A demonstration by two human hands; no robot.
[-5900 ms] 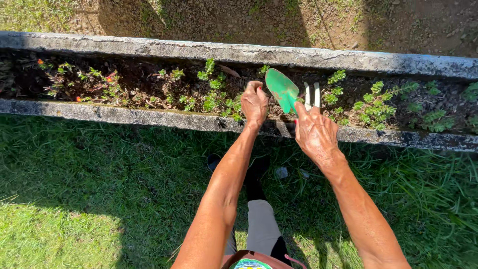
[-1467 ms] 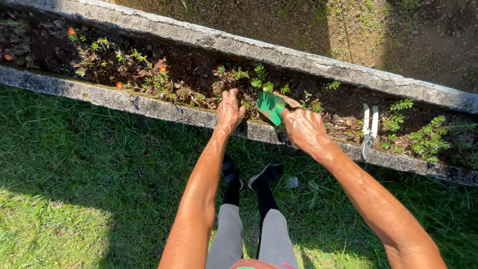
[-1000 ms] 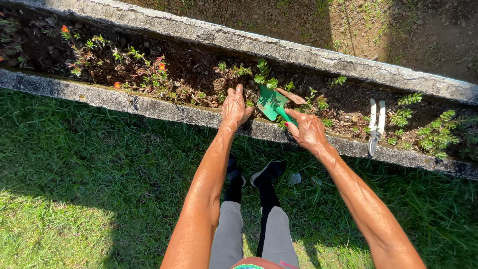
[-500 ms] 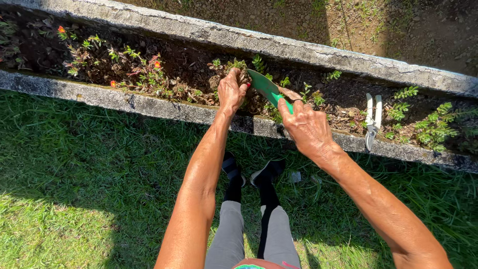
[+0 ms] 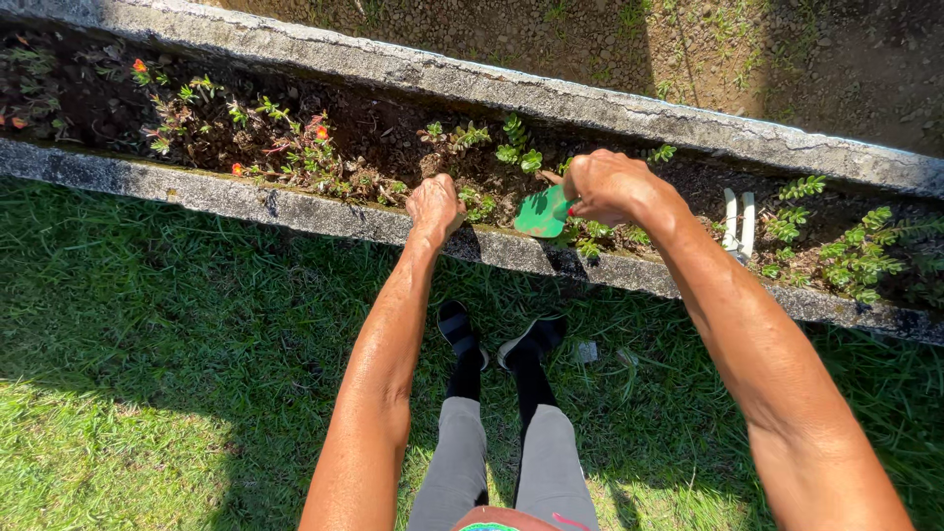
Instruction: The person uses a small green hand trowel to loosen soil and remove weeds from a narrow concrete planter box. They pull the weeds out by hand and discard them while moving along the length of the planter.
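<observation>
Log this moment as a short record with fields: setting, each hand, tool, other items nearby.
Setting: long concrete planter with dark soil and small plants, grass in front
Left hand: resting at the planter's near edge, holding nothing visible
Right hand: closed around the handle of a green trowel, blade pointing down into the soil
Nearby: white-handled tool lying in the planter to the right; orange flowers to the left

A green trowel (image 5: 543, 212), orange-red flowers (image 5: 322, 132), grey concrete planter (image 5: 324, 218), white-handled tool (image 5: 738, 222), green grass (image 5: 147, 374).
</observation>
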